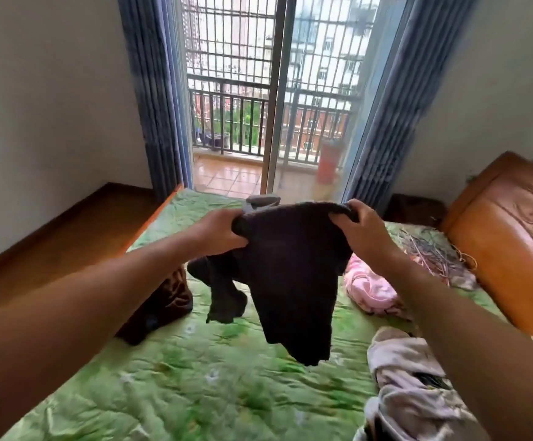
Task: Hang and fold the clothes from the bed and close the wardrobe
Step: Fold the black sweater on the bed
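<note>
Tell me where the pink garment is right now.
The pink garment lies crumpled on the green bedspread, right of centre in the head view, between the held-up dark garment and the wooden headboard.

The green bed lies open across its near middle, hemmed by a brown garment at left, a pink garment and pale heap at right, a tangle, perhaps hangers, beside the headboard, and a dark garment hanging over the centre.
</note>
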A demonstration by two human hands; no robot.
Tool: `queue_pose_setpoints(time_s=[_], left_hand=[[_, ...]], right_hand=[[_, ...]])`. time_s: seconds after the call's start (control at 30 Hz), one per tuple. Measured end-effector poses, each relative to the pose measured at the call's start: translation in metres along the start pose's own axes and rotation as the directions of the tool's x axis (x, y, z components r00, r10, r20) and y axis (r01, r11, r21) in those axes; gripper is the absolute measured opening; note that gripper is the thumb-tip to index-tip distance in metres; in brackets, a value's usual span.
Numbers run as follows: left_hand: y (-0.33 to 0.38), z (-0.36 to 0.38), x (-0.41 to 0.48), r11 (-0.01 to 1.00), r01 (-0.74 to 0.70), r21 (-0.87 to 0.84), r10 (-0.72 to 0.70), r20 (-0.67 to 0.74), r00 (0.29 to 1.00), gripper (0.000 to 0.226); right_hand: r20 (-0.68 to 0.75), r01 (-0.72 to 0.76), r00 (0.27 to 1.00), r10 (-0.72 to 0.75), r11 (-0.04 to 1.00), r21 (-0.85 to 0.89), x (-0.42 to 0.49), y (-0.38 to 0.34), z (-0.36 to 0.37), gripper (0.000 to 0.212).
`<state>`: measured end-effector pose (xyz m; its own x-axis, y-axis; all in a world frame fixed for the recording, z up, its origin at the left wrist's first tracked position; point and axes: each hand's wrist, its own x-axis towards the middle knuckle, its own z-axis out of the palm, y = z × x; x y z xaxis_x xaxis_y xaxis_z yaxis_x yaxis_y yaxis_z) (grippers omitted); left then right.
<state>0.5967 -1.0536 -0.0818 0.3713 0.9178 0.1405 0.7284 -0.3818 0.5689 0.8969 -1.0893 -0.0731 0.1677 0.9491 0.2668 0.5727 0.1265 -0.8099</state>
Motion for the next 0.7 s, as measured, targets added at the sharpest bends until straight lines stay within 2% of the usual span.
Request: queue_pose_setpoints(time_s=[0.07,0.17,0.23,0.3,0.37,0.43,0.47,0.5,0.57,0.63,0.7], left_hand=[[0.018,-0.035,0.006,1.0,0.006,0.0,-0.006,0.047,0.999,0.023],[0.04,-0.081,0.009,0.965,0.134,-0.224,-0.068,0.279,0.958,0.045],[0.045,-0.103,0.007,0.894,0.246,-0.374,-0.071,0.424,0.903,0.059],[0.041,-0.112,0.006,0.789,0.407,-0.46,-0.154,0.493,0.856,0.06],[0.033,-0.106,0.002,0.8,0.47,-0.372,-0.212,0.557,0.803,0.038],[0.028,-0.087,-0.009,0.846,0.483,-0.227,-0.211,0.689,0.693,0.019],[0.028,-0.073,-0.015,0.847,0.503,-0.172,-0.222,0.746,0.628,0.021],[0.027,-0.056,-0.02,0.842,0.522,-0.137,-0.228,0.787,0.574,0.033],[0.03,-0.022,-0.031,0.821,0.559,-0.116,-0.209,0.851,0.482,0.061],[0.037,0.006,-0.04,0.821,0.56,-0.111,-0.182,0.879,0.441,0.076],[0.043,0.026,-0.041,0.822,0.548,-0.156,-0.126,0.888,0.442,0.068]], right_hand=[[-0.019,0.068,0.997,-0.069,0.996,-0.05,0.006,-0.024,-0.018,0.025],[-0.047,0.108,0.993,-0.107,0.994,0.021,0.005,-0.06,-0.039,0.044],[-0.047,0.113,0.993,-0.108,0.988,0.109,0.004,-0.08,-0.048,0.053],[-0.036,0.088,0.996,-0.083,0.976,0.199,0.004,-0.094,-0.055,0.062],[-0.009,0.034,0.999,-0.032,0.963,0.267,0.006,-0.104,-0.059,0.067],[0.016,0.022,0.999,-0.028,0.949,0.314,0.008,-0.111,-0.059,0.044],[0.022,0.032,0.999,-0.041,0.949,0.314,0.009,-0.113,-0.057,0.032],[0.024,0.048,0.998,-0.058,0.95,0.31,0.009,-0.116,-0.054,0.027],[0.028,0.073,0.996,-0.087,0.946,0.315,0.009,-0.117,-0.047,0.029],[0.034,0.085,0.994,-0.101,0.945,0.316,0.01,-0.117,-0.041,0.034],[0.051,0.08,0.994,-0.101,0.945,0.317,0.011,-0.113,-0.04,0.031]])
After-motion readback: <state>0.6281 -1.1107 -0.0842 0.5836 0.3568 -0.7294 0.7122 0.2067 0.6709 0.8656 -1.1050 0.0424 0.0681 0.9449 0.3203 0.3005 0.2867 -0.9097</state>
